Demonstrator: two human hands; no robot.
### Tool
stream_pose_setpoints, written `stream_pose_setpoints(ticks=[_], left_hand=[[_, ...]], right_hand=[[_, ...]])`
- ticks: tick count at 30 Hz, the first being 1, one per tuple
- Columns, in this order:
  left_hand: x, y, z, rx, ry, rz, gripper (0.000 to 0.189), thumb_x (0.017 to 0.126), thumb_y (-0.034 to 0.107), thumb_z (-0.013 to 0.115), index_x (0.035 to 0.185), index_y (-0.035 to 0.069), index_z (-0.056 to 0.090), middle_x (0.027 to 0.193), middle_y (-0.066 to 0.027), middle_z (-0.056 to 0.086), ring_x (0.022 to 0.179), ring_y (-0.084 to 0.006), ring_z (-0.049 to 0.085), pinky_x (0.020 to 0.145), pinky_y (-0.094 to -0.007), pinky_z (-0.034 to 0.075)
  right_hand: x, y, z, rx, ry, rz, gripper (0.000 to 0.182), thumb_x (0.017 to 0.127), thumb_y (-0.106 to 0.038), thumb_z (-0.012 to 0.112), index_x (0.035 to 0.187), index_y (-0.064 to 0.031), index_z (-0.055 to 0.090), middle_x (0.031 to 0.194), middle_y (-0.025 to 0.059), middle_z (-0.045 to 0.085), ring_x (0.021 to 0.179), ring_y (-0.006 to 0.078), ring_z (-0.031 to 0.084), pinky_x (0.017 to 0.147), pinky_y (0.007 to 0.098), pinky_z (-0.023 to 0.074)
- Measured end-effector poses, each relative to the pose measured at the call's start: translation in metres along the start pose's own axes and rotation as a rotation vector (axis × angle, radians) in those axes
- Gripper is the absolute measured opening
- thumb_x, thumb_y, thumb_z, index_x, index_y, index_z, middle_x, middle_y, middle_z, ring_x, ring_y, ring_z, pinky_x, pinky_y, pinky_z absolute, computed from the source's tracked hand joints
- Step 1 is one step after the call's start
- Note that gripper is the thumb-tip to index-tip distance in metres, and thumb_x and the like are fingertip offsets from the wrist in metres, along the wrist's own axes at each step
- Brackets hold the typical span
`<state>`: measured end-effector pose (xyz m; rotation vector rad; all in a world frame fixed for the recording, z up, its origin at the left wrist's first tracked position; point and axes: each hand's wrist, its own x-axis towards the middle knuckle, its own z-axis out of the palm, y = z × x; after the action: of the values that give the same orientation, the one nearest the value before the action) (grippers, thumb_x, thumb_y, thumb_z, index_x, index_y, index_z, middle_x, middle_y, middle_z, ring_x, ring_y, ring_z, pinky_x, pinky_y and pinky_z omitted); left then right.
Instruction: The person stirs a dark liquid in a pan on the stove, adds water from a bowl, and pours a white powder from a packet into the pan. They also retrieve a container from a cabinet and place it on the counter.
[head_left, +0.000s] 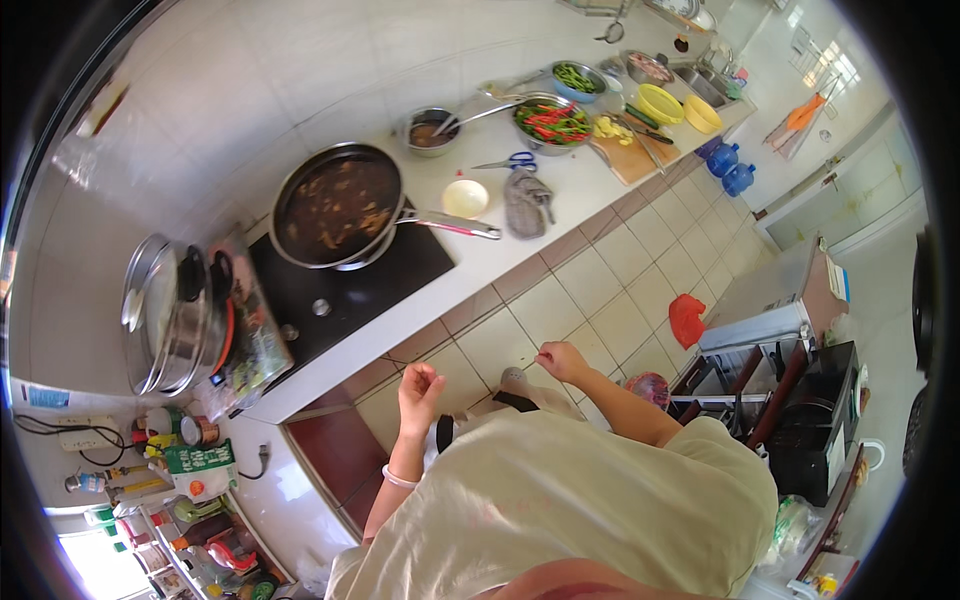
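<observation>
My left hand (420, 391), with a pale bangle on its wrist, hangs in the air before the counter's front edge. Its fingers are loosely bent, the thumb stands apart, and I see nothing in it. To the right, my right hand (562, 362) is curled over the tiled floor, touching nothing. Beyond them a frying pan (341, 199) holds dark brown liquid with bits of food, on a black cooktop (405, 259). Its handle (457, 223) reaches right over the white counter. A small pale bowl (465, 199) and a grey cloth (527, 202) lie beside the handle.
Behind the bowl are a pot of brown sauce (431, 133) and blue-handled scissors (517, 161). Farther right stand a bowl of red and green peppers (551, 124), a cutting board (634, 161) and a sink (701, 82). Stacked pots (176, 315) stand left; a red bag (686, 319) lies on the floor.
</observation>
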<state>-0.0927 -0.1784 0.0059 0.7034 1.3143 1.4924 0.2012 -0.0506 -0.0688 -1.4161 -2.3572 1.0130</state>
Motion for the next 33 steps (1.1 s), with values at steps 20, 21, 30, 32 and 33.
stream_pose_setpoints(ticks=[20, 21, 30, 32, 33], left_hand=[[0.177, -0.038, 0.297, 0.108, -0.524, -0.257, 0.008, 0.089, 0.008, 0.051, 0.093, 0.001, 0.053, 0.080, -0.0026, 0.057, 0.073, -0.0102, 0.057, 0.069, -0.0236, 0.046], [0.189, -0.039, 0.305, 0.087, -0.503, -0.265, 0.008, 0.089, 0.007, 0.051, 0.094, 0.001, 0.053, 0.080, -0.0025, 0.057, 0.073, -0.0103, 0.057, 0.069, -0.0236, 0.046], [0.294, -0.033, 0.343, 0.044, -0.250, -0.253, 0.014, 0.091, 0.013, 0.047, 0.101, 0.004, 0.052, 0.079, -0.0041, 0.060, 0.075, -0.0124, 0.058, 0.073, -0.0249, 0.044], [0.309, -0.032, 0.348, 0.068, -0.190, -0.256, 0.016, 0.092, 0.015, 0.047, 0.103, 0.005, 0.052, 0.079, -0.0039, 0.060, 0.074, -0.0123, 0.058, 0.073, -0.0249, 0.044], [0.317, -0.030, 0.352, 0.086, -0.163, -0.254, 0.017, 0.092, 0.015, 0.047, 0.104, 0.005, 0.052, 0.079, -0.0038, 0.060, 0.074, -0.0123, 0.058, 0.073, -0.0249, 0.044]], right_hand=[[0.071, 0.208, -0.185, 0.162, 0.441, 0.199, 0.014, 0.078, -0.015, 0.063, 0.080, -0.0012, 0.061, 0.070, 0.0131, 0.062, 0.062, 0.0232, 0.060, 0.057, 0.0312, 0.0475], [0.088, 0.218, -0.201, 0.136, 0.455, 0.169, 0.014, 0.078, -0.015, 0.062, 0.080, -0.0013, 0.060, 0.070, 0.0128, 0.062, 0.062, 0.0232, 0.060, 0.057, 0.0312, 0.0475], [0.278, 0.350, -0.362, -0.188, 0.608, 0.129, 0.024, 0.077, -0.019, 0.061, 0.095, -0.0026, 0.062, 0.077, 0.0165, 0.061, 0.069, 0.0288, 0.059, 0.064, 0.0361, 0.0482], [0.317, 0.368, -0.390, -0.278, 0.629, 0.233, 0.025, 0.076, -0.020, 0.061, 0.094, -0.0025, 0.062, 0.078, 0.0180, 0.061, 0.072, 0.0305, 0.060, 0.067, 0.0385, 0.0481], [0.332, 0.377, -0.401, -0.320, 0.646, 0.285, 0.025, 0.076, -0.020, 0.062, 0.094, -0.0024, 0.062, 0.078, 0.0187, 0.061, 0.073, 0.0314, 0.060, 0.069, 0.0397, 0.0481]])
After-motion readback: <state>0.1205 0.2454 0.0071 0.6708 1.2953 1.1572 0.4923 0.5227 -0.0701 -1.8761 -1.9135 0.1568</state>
